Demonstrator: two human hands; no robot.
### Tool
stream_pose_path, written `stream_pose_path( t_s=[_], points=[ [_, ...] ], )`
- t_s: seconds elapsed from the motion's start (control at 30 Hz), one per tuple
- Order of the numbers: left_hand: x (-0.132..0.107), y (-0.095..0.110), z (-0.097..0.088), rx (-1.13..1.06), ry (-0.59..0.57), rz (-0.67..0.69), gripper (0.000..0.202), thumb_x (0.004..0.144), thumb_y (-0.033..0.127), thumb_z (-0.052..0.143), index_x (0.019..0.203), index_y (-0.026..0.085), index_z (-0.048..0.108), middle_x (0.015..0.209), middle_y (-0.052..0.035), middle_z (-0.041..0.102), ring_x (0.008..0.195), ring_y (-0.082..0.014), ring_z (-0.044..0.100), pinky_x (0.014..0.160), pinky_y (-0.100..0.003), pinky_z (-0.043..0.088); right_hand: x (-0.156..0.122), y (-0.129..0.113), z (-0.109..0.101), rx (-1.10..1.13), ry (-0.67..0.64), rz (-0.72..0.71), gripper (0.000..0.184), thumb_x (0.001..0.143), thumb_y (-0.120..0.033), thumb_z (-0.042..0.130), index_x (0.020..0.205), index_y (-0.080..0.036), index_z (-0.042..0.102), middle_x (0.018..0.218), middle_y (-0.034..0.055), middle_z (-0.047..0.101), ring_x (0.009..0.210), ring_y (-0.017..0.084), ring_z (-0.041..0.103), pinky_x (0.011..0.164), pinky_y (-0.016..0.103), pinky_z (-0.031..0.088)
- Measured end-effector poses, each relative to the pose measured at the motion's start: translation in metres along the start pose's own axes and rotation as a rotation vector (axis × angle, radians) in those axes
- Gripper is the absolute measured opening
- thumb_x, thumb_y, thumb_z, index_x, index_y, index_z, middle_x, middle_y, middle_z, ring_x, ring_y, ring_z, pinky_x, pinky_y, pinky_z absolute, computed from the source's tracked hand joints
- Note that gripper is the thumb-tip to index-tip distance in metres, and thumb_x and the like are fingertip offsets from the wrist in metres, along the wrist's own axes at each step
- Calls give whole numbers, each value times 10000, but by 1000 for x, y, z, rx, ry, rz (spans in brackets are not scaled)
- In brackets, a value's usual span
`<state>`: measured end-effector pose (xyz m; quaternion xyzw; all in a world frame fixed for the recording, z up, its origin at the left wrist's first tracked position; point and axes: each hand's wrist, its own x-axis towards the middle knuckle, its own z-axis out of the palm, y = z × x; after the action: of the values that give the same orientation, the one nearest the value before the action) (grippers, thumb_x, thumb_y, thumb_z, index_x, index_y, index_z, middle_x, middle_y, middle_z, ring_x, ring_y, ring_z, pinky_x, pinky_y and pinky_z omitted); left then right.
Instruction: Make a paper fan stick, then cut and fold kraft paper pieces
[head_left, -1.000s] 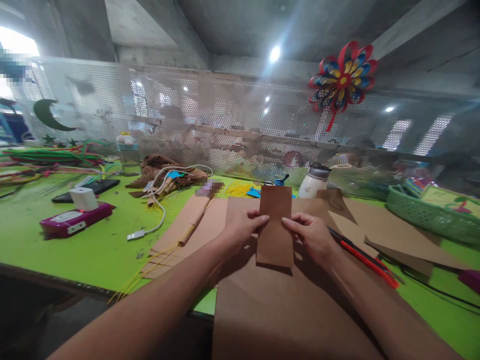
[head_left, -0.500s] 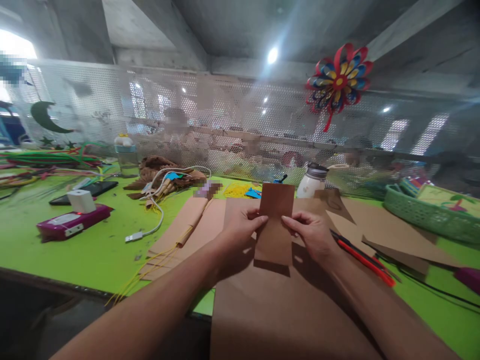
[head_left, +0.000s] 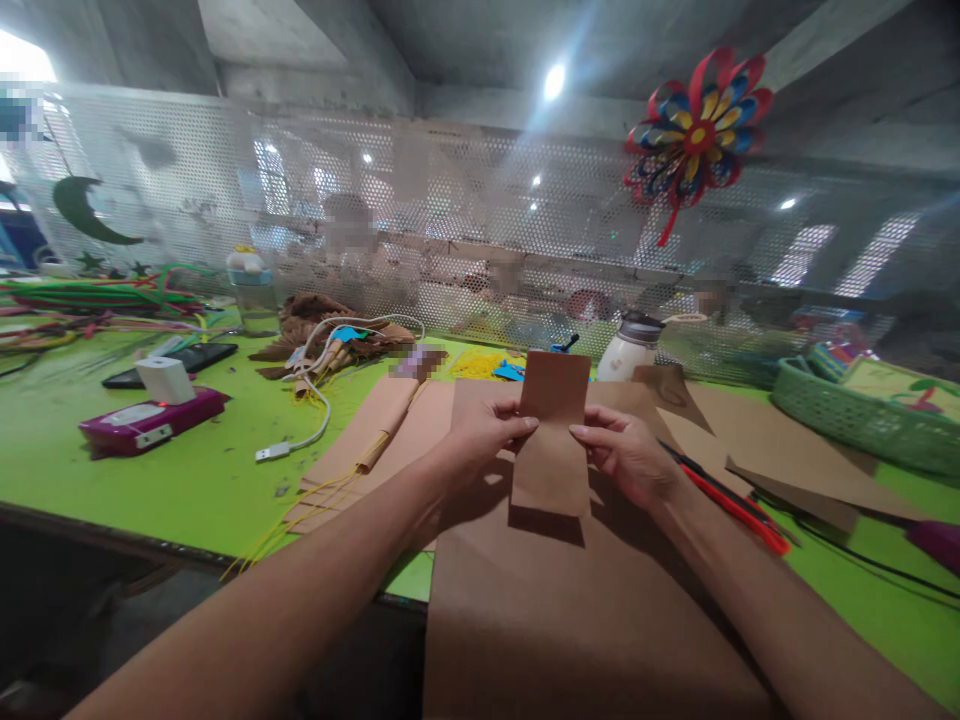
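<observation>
A narrow strip of brown kraft paper (head_left: 551, 460) is held up between my two hands, above a large brown paper sheet (head_left: 525, 620). My left hand (head_left: 491, 432) pinches its left edge, thumb in front. On the opposite edge, my right hand (head_left: 630, 450) grips it the same way, with the fingers partly hidden behind. The strip bends near its lower end and casts a shadow on the sheet. To the left lie stacked lighter brown sheets (head_left: 345, 450), with a rolled paper piece (head_left: 382, 440) and yellow strings across them. Red-handled scissors (head_left: 739, 515) rest beside my right forearm.
A purple power strip (head_left: 150, 425) with a white charger and a USB cable (head_left: 274, 452) lie on the green table (head_left: 45, 470). A white bottle (head_left: 630, 350) stands behind my right hand. A green basket (head_left: 862, 415) is at right; a perforated metal screen (head_left: 450, 220) rises behind.
The view has tilted down slightly, so the background sits higher. Both hands keep hold of the paper strip, whose lower part now looks lighter and more bent.
</observation>
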<state>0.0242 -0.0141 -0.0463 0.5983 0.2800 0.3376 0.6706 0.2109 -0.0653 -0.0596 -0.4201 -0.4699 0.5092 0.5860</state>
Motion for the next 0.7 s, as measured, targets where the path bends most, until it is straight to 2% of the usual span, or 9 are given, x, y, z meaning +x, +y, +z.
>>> stream_pose_path(
  t_s=[0.2, 0.33, 0.5, 0.7],
  points=[
    [4, 3, 4, 23, -13, 139, 120, 708, 156, 632, 801, 156, 706, 759, -56, 662, 641, -135, 538, 642, -281, 398, 2, 2, 0, -74, 84, -72, 235, 568, -222, 772, 791, -196, 701, 754, 15, 682, 624, 130, 575, 561, 254, 436],
    [4, 7, 2, 66, -33, 215, 157, 670, 117, 617, 794, 145, 709, 762, -55, 669, 648, -135, 541, 628, -266, 394, 4, 2, -2, -46, 98, -87, 204, 558, -215, 776, 750, -199, 708, 736, 10, 685, 639, 140, 578, 568, 270, 426],
    [3, 9, -1, 109, -54, 236, 246, 639, 95, 577, 828, 158, 722, 767, -41, 677, 693, -140, 558, 651, -264, 420, 3, -1, -2, -11, 125, -113, 187, 532, -190, 774, 712, -202, 724, 686, 7, 680, 620, 131, 568, 552, 254, 407],
    [3, 11, -1, 55, 48, 189, 244, 599, 62, 565, 735, 172, 735, 770, -38, 686, 710, -144, 561, 661, -259, 432, -2, -6, 1, -155, 162, -173, 99, 556, -206, 708, 652, -207, 730, 619, 14, 659, 565, 133, 540, 508, 252, 382]
  ],
)
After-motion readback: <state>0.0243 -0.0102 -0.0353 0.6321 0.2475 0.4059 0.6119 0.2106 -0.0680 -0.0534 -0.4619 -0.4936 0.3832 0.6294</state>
